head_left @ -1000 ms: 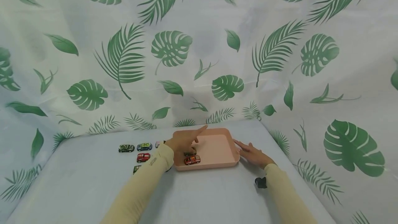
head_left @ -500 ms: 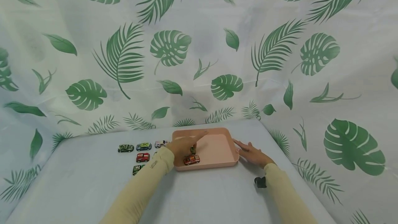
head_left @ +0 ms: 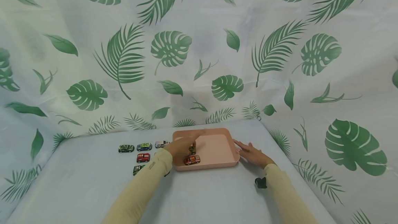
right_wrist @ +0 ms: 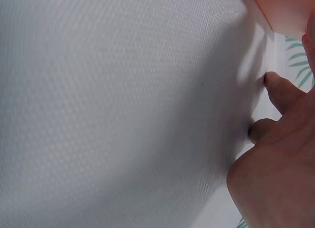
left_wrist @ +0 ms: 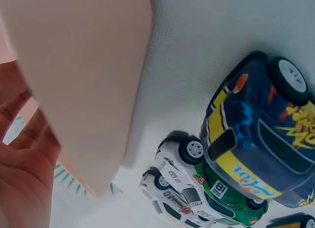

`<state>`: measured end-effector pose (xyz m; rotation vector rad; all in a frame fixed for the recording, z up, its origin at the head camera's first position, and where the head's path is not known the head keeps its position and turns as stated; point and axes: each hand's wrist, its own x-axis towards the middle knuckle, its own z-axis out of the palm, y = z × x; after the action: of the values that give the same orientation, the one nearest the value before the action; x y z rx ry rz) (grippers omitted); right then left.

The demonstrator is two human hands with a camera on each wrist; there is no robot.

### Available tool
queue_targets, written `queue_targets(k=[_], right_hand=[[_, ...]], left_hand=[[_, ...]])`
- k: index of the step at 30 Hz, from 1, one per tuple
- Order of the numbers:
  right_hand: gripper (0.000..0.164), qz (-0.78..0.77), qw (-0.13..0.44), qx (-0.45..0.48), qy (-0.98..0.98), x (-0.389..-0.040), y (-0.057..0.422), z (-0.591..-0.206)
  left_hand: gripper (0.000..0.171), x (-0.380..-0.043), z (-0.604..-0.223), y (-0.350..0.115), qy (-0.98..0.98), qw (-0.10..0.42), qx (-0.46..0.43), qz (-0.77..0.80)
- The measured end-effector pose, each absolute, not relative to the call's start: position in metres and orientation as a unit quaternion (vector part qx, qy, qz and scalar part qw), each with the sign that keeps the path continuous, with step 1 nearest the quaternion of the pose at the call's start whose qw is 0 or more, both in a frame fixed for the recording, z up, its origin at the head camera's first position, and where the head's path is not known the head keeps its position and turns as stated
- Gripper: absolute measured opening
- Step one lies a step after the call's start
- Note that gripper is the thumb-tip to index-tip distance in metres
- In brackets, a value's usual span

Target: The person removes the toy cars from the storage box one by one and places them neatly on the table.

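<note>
My left hand [head_left: 180, 147] reaches over the left wall of the pink tray [head_left: 217, 165], fingers pointing down inside it. It holds a small green toy car [head_left: 193, 150], partly hidden by the fingers. Right in front of that car, a red toy car [head_left: 192, 160] sits on the tray floor. In the left wrist view, the tray's pale outer wall [left_wrist: 88, 65] covers the fingertips of my left hand [left_wrist: 24, 188]. My right hand [head_left: 253, 155] lies at the tray's right side, fingers extended, with fingertips at the wall; its fingers [right_wrist: 285, 90] reach down to the tablecloth.
Left of the tray stand several toy cars: a camouflage one [head_left: 126, 148], a blue-green one [head_left: 144, 147], a red one [head_left: 143, 157], a green one [head_left: 138, 169] and a white one [head_left: 161, 144]. A dark blue car [left_wrist: 261, 139] stands close outside the tray. Leaf-patterned cloth [head_left: 199, 68] hangs behind.
My left hand has lowered slightly inside the tray, and the green toy car has turned and shifted a little to the right. My right hand stays in place.
</note>
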<state>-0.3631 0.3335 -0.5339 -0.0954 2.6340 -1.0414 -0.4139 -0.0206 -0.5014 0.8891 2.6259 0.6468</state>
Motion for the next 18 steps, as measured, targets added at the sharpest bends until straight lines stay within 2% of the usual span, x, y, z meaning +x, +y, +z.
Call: queue_targets(k=[5,11,18], right_hand=[[0.07,-0.364,0.156,-0.026,0.918,-0.363,0.331,-0.531],[0.07,-0.36,0.16,-0.021,0.919,-0.363,0.33,-0.531],[0.072,-0.356,0.165,-0.021,0.919,-0.363,0.331,-0.532]], left_hand=[[0.117,-0.417,-0.502,-0.026,0.903,0.153,0.311,0.253],[0.118,-0.424,-0.493,-0.034,0.876,0.149,0.37,0.271],[0.113,-0.425,-0.48,-0.048,0.87,0.095,0.406,0.262]])
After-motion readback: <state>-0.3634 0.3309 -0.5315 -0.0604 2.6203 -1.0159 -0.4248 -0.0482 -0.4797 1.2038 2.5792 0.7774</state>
